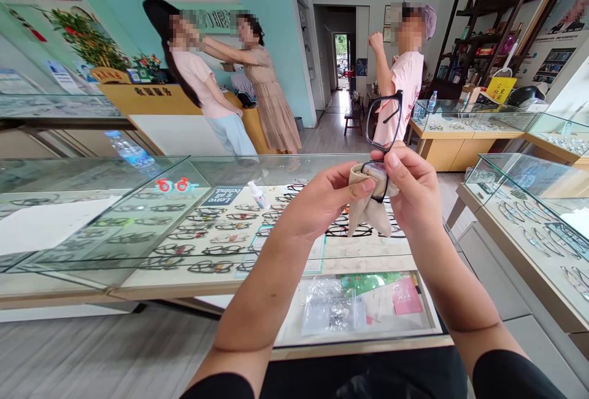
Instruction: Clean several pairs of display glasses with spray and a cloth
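Above the glass display counter, my two hands hold a pair of dark-framed eyeglasses (399,107), tilted so that one lens sits above the other. My left hand (329,196) is closed on a beige cloth (375,218), which wraps around the lower lens. The thumb presses the cloth from the near side, and its loose end hangs down. My right hand (411,184) pinches the frame near the bridge, beside the cloth. The upper lens and a folded temple stick up clear of my fingers.
Rows of eyeglasses lie in the glass display counter (193,276). On it stand a white spray bottle (258,195), a water bottle (129,150) and red goggles (177,185). An open drawer (363,334) holds plastic bags below. Three people stand beyond; another display case (519,221) is right.
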`<state>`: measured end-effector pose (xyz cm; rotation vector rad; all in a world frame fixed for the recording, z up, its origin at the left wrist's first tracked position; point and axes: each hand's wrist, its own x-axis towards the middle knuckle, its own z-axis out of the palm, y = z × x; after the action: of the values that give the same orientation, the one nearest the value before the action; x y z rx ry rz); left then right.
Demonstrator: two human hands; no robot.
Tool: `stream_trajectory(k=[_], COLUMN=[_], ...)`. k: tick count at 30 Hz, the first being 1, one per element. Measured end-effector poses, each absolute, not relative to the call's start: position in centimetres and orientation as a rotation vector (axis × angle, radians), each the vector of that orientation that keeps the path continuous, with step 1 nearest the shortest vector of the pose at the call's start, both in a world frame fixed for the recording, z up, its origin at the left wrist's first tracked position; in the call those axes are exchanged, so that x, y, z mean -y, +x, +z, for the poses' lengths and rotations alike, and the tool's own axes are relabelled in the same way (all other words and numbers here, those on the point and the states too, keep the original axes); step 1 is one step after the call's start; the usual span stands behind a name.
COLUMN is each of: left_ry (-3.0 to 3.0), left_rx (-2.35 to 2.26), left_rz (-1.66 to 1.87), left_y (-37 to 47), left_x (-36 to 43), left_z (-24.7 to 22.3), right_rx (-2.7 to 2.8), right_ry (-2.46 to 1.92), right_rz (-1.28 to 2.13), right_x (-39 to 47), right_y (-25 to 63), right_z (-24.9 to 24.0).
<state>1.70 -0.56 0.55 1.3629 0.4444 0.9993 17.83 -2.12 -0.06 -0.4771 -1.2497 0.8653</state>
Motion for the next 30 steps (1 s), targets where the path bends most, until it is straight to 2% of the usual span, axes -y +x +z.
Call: stream_trajectory(k=[7, 21, 30], left_ry=[1.441, 1.228, 1.296], left_rx=[-0.455, -0.414, -0.464], left_rz=[0.969, 1.007, 1.141], left_y=[1.5, 1.8, 2.8], left_x=[0.4, 1.3, 1.5], left_z=[0.4, 1.1, 0.7], right_rx=[1.234, 1.261, 1.289], right_ry=[-0.489, -0.468, -0.52], right_rz=[0.884, 0.888, 0.894], right_x=[2.1, 1.9, 2.0], right_y=[17.9, 18.0, 18.0], right_z=[0.0, -0.1, 0.0])
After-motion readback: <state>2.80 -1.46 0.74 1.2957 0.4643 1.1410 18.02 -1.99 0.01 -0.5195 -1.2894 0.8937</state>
